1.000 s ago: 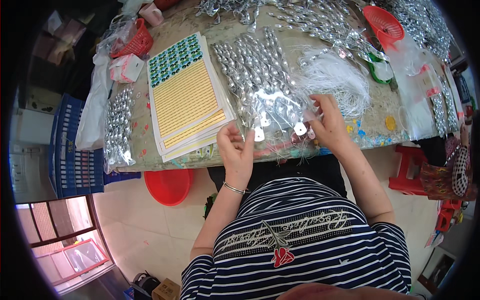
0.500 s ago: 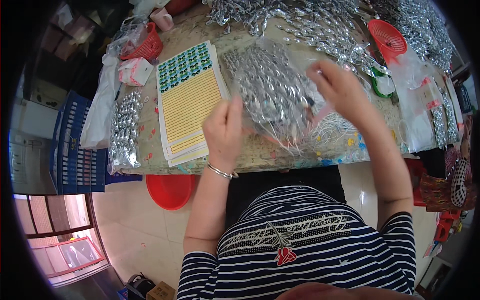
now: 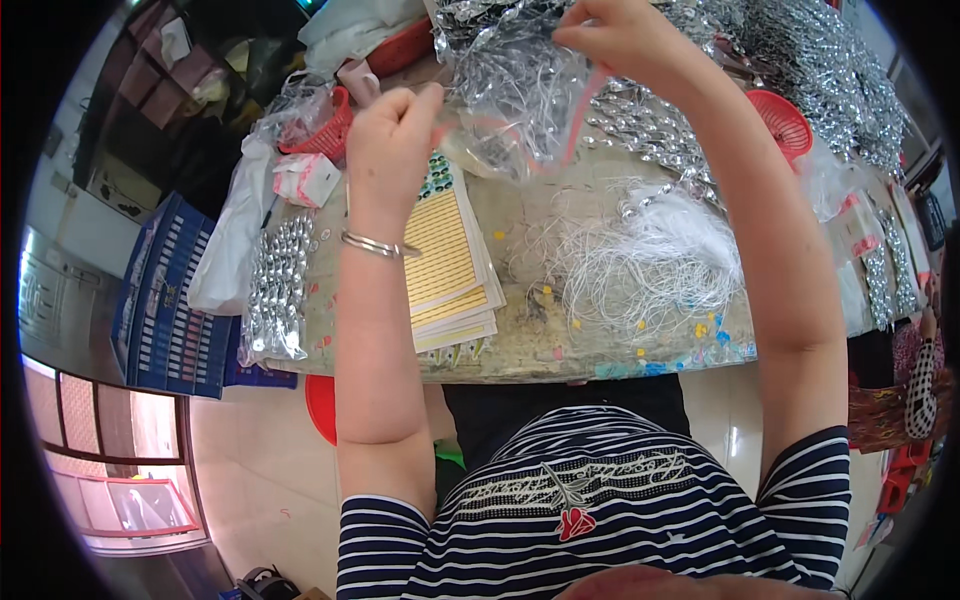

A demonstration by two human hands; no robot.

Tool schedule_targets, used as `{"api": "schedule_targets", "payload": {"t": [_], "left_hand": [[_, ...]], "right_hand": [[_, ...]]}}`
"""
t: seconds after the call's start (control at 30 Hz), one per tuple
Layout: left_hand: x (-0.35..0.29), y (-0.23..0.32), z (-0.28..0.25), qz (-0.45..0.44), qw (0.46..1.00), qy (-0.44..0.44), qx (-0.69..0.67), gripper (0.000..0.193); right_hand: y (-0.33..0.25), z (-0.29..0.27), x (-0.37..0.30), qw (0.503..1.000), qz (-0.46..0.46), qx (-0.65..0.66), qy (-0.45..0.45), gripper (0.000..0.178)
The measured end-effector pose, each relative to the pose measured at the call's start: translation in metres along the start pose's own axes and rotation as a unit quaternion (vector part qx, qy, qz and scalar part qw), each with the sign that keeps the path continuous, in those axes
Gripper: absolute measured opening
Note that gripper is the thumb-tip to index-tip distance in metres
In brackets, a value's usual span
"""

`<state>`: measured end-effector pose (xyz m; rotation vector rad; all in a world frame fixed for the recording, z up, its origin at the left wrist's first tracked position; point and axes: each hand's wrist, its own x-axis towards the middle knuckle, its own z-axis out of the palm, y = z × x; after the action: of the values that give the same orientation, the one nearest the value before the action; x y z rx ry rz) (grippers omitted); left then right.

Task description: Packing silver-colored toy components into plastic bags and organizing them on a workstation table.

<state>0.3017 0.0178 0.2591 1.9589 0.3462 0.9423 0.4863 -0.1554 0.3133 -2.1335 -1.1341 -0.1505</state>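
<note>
My left hand, with a silver bangle on its wrist, is closed on one side of a clear plastic zip bag with a pinkish-red strip along its edge. My right hand pinches the bag's other side, farther off. Shiny silver pieces and white strings show through the plastic. The bag is held up over the far half of the table. Below my left hand lies a stack of printed sheets, yellow-patterned with green round stickers, partly covered by my forearm. A tangle of white strings lies between my forearms.
Silver teardrop pieces spread across the back right, beside a red basket. Toward the left are a packed bag of silver pieces, a white-pink box and another red basket. Blue crates stand beyond the table's left edge.
Both hands have lifted the bag away from me, toward the table's far side, uncovering the white strings. My left hand also went leftward, over the printed sheets.
</note>
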Motion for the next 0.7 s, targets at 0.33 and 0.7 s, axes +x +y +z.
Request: {"api": "schedule_targets", "payload": {"t": [0.33, 0.7], "left_hand": [[-0.18, -0.065, 0.043, 0.095, 0.989, -0.015, 0.111, 0.03], [-0.246, -0.093, 0.054, -0.053, 0.993, -0.045, 0.096, 0.02]], "right_hand": [[0.037, 0.053, -0.201, 0.991, 0.117, 0.064, -0.033, 0.028], [0.058, 0.085, -0.284, 0.962, 0.235, 0.12, -0.067, 0.04]]}}
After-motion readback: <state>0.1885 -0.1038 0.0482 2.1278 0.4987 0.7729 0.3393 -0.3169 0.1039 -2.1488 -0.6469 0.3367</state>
